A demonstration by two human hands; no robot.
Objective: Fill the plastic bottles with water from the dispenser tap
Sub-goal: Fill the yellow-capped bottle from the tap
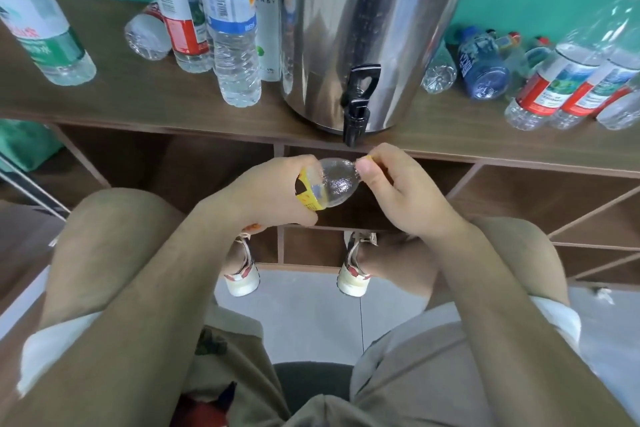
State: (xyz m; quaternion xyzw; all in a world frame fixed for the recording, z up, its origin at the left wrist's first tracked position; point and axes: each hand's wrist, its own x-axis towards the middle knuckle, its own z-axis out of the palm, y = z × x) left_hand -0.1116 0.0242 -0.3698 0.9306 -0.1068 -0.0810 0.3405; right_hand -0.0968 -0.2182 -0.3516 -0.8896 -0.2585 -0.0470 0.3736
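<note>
A clear plastic bottle with a yellow label [334, 184] lies tilted on its side below the shelf edge, its neck pointing right. My left hand [273, 194] grips its body around the label. My right hand [394, 191] pinches the yellow cap [366, 159] at the bottle's neck with thumb and fingers. The steel water dispenser [360, 28] stands on the wooden shelf [138, 94], and its black tap [358, 104] hangs over the shelf edge just above the bottle's neck.
Several upright bottles [232, 28] stand left of the dispenser, one large bottle [38, 21] at far left. Several bottles lie and lean at the right [481, 62]. Open wooden cubbies [519, 204] sit under the shelf. My knees and shoes are below.
</note>
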